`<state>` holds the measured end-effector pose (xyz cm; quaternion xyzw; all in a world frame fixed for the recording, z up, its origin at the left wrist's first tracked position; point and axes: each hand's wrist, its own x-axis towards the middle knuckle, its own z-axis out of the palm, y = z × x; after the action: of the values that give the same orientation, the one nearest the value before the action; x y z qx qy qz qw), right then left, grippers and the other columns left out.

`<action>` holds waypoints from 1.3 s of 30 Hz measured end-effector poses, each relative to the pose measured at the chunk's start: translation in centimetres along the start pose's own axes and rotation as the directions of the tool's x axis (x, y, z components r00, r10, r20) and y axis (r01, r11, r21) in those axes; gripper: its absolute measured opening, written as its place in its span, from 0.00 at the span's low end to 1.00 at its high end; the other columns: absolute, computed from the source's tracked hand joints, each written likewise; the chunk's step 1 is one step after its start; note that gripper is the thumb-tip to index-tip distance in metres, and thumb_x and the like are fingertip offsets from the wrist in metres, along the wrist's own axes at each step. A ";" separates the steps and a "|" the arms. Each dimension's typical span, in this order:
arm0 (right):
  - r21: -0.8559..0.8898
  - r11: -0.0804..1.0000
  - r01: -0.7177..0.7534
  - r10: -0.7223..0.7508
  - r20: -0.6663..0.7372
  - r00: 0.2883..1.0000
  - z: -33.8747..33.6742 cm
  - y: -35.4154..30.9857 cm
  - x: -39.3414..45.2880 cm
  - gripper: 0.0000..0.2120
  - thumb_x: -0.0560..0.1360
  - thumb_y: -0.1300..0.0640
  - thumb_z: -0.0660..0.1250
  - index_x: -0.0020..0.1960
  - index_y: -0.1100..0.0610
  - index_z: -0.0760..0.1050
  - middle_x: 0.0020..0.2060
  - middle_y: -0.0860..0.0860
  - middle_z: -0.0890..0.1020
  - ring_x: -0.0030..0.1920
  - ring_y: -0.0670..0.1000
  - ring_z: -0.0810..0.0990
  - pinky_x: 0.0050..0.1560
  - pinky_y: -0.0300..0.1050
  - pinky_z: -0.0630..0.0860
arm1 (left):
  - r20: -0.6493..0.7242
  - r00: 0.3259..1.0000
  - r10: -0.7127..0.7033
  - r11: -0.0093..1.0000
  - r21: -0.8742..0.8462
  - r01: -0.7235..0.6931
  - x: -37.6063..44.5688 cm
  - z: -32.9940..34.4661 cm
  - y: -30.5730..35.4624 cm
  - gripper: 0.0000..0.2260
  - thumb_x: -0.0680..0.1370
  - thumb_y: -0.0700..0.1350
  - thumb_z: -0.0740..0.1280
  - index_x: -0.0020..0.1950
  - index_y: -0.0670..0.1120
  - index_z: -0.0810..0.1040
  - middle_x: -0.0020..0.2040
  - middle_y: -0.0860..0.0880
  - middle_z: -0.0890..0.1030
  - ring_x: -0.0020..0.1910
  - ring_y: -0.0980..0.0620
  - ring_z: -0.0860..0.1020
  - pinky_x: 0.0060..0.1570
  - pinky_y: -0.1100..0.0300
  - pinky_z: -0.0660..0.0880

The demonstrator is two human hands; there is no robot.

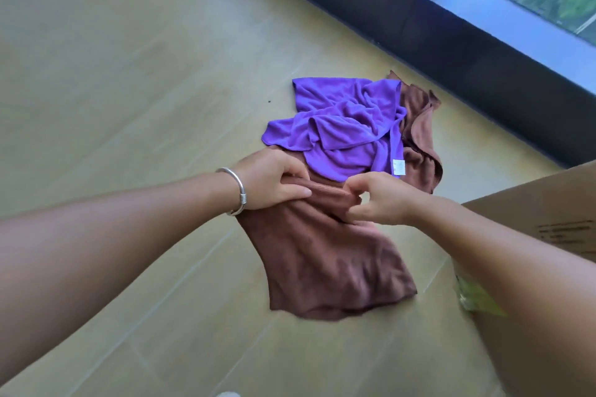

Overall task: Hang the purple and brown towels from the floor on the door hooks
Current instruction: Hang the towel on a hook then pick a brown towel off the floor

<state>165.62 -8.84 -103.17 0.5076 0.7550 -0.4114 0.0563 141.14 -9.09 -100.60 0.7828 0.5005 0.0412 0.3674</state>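
Observation:
A brown towel lies on the light wooden floor, its near part raised and hanging from my hands. My left hand, with a silver bangle on the wrist, pinches a fold of this towel. My right hand pinches the same fold a little to the right. A crumpled purple towel with a white label lies on the far part of the brown cloth. More brown cloth shows behind the purple towel, near the window frame.
A dark window frame runs along the floor at the back right, with greenery outside. A cardboard box stands at the right, close to my right arm. The wooden floor stretches to the left.

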 end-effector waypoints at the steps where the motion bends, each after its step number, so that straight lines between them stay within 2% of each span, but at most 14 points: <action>1: -0.072 0.996 0.045 -0.044 0.008 0.999 -0.6 -1.5 -0.4 0.10 0.66 0.51 0.70 0.34 0.52 0.70 0.29 0.46 0.74 0.34 0.49 0.72 0.35 0.44 0.71 | 0.016 0.999 -0.046 0.999 -0.004 0.046 -1.6 -1.5 -0.1 0.05 0.74 0.54 0.70 0.45 0.55 0.81 0.42 0.57 0.81 0.43 0.57 0.77 0.46 0.61 0.73; 3: -0.266 0.950 0.163 -0.156 0.049 0.987 -1.9 -4.7 -1.5 0.12 0.67 0.50 0.70 0.36 0.53 0.68 0.30 0.47 0.73 0.35 0.53 0.72 0.36 0.46 0.69 | 0.030 0.994 -0.109 0.994 -0.023 0.110 -5.0 -4.5 -0.1 0.04 0.73 0.55 0.71 0.43 0.56 0.80 0.39 0.59 0.80 0.40 0.60 0.76 0.42 0.68 0.71; 5: -0.391 0.882 0.262 -0.243 0.099 0.965 -3.7 -8.1 -2.4 0.09 0.67 0.50 0.69 0.38 0.50 0.69 0.33 0.47 0.75 0.38 0.54 0.74 0.37 0.45 0.69 | 0.004 0.990 -0.143 0.990 -0.017 0.143 -8.4 -7.5 0.2 0.04 0.73 0.55 0.71 0.42 0.57 0.80 0.35 0.61 0.77 0.37 0.61 0.75 0.37 0.73 0.66; 9: -0.496 0.760 0.421 -0.362 0.215 0.907 -6.9 -15.5 -3.5 0.07 0.65 0.53 0.66 0.37 0.49 0.68 0.33 0.48 0.72 0.41 0.54 0.74 0.39 0.46 0.70 | -0.045 0.982 -0.184 0.983 -0.012 0.183 -14.8 -13.0 1.4 0.03 0.74 0.54 0.70 0.43 0.56 0.81 0.35 0.57 0.78 0.37 0.53 0.77 0.37 0.62 0.71; 12: -0.418 0.738 0.530 -0.465 0.254 0.848 -8.5 -20.6 -4.2 0.11 0.62 0.57 0.68 0.35 0.46 0.66 0.31 0.42 0.72 0.39 0.50 0.74 0.38 0.41 0.69 | -0.180 0.964 -0.194 0.979 0.020 0.201 -19.4 -16.6 2.0 0.06 0.74 0.53 0.70 0.45 0.52 0.82 0.36 0.58 0.75 0.38 0.54 0.74 0.37 0.61 0.66; 16: -0.461 0.735 0.498 -0.394 0.308 0.866 -10.1 -25.7 -4.9 0.15 0.64 0.53 0.65 0.29 0.45 0.58 0.29 0.44 0.69 0.36 0.51 0.73 0.36 0.45 0.71 | -0.230 0.938 -0.258 0.960 0.045 0.275 -25.3 -21.6 1.8 0.06 0.74 0.55 0.70 0.43 0.54 0.82 0.36 0.58 0.75 0.38 0.54 0.73 0.37 0.60 0.65; 19: -0.510 0.707 0.490 -0.375 0.316 0.871 -10.7 -28.6 -5.6 0.15 0.65 0.53 0.65 0.28 0.46 0.57 0.24 0.45 0.66 0.28 0.48 0.66 0.32 0.43 0.63 | -0.304 0.902 -0.306 0.937 0.070 0.341 -29.4 -25.0 1.2 0.05 0.74 0.55 0.70 0.43 0.54 0.82 0.36 0.59 0.74 0.40 0.53 0.74 0.38 0.58 0.66; 22: -0.538 0.702 0.467 -0.351 0.309 0.884 -10.8 -30.7 -6.3 0.12 0.66 0.52 0.65 0.30 0.48 0.61 0.24 0.45 0.66 0.29 0.50 0.67 0.31 0.44 0.67 | -0.412 0.837 -0.359 0.904 0.070 0.423 -33.1 -27.7 0.1 0.05 0.74 0.53 0.69 0.44 0.54 0.82 0.39 0.56 0.78 0.42 0.50 0.75 0.42 0.54 0.71; 24: -0.511 0.725 0.461 -0.364 0.284 0.887 -11.0 -32.0 -6.3 0.10 0.66 0.53 0.67 0.34 0.49 0.65 0.26 0.44 0.69 0.29 0.46 0.69 0.29 0.41 0.65 | -0.451 0.807 -0.381 0.881 0.087 0.465 -35.1 -28.8 -0.5 0.05 0.74 0.54 0.69 0.43 0.54 0.82 0.39 0.54 0.78 0.42 0.48 0.75 0.42 0.54 0.72; 27: -0.480 0.736 0.477 -0.403 0.256 0.879 -11.5 -33.9 -5.8 0.10 0.66 0.55 0.67 0.36 0.47 0.64 0.32 0.36 0.73 0.31 0.36 0.71 0.27 0.36 0.57 | -0.509 0.758 -0.407 0.854 0.080 0.513 -37.6 -29.8 -1.4 0.05 0.73 0.54 0.70 0.42 0.54 0.81 0.37 0.55 0.75 0.40 0.48 0.75 0.39 0.56 0.69; 29: -0.525 0.715 0.461 -0.371 0.272 0.888 -11.8 -35.1 -5.2 0.09 0.67 0.55 0.65 0.37 0.47 0.64 0.28 0.41 0.71 0.31 0.40 0.72 0.28 0.38 0.59 | -0.565 0.698 -0.440 0.834 0.031 0.551 -39.1 -30.5 -2.2 0.04 0.73 0.54 0.71 0.41 0.55 0.81 0.36 0.55 0.75 0.40 0.48 0.74 0.38 0.56 0.69; 32: -0.575 0.673 0.466 -0.372 0.282 0.885 -11.9 -36.9 -3.8 0.08 0.67 0.55 0.64 0.36 0.47 0.65 0.32 0.45 0.73 0.36 0.49 0.71 0.34 0.42 0.61 | -0.632 0.616 -0.469 0.811 -0.032 0.584 -41.0 -31.3 -3.8 0.04 0.72 0.54 0.72 0.41 0.54 0.81 0.35 0.54 0.74 0.38 0.48 0.74 0.37 0.57 0.67; 36: -0.624 0.636 0.454 -0.353 0.288 0.890 -11.6 -39.2 -1.8 0.07 0.67 0.53 0.64 0.36 0.46 0.66 0.36 0.47 0.73 0.39 0.49 0.69 0.40 0.42 0.61 | -0.664 0.544 -0.513 0.760 -0.056 0.648 -43.5 -32.5 -6.0 0.04 0.73 0.55 0.71 0.42 0.56 0.81 0.36 0.54 0.75 0.39 0.47 0.74 0.39 0.55 0.69; 39: -0.708 0.559 0.432 -0.402 0.224 0.888 -11.3 -40.2 0.2 0.02 0.69 0.55 0.63 0.39 0.49 0.71 0.35 0.47 0.75 0.43 0.50 0.71 0.44 0.43 0.62 | -0.701 0.459 -0.547 0.700 -0.082 0.709 -45.8 -33.4 -8.1 0.05 0.74 0.56 0.70 0.44 0.55 0.81 0.40 0.53 0.76 0.42 0.46 0.75 0.41 0.54 0.70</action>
<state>136.63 -6.85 -73.19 0.2394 0.9522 -0.0792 0.1725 97.91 -26.63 -67.43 0.5032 0.8527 0.1284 0.0565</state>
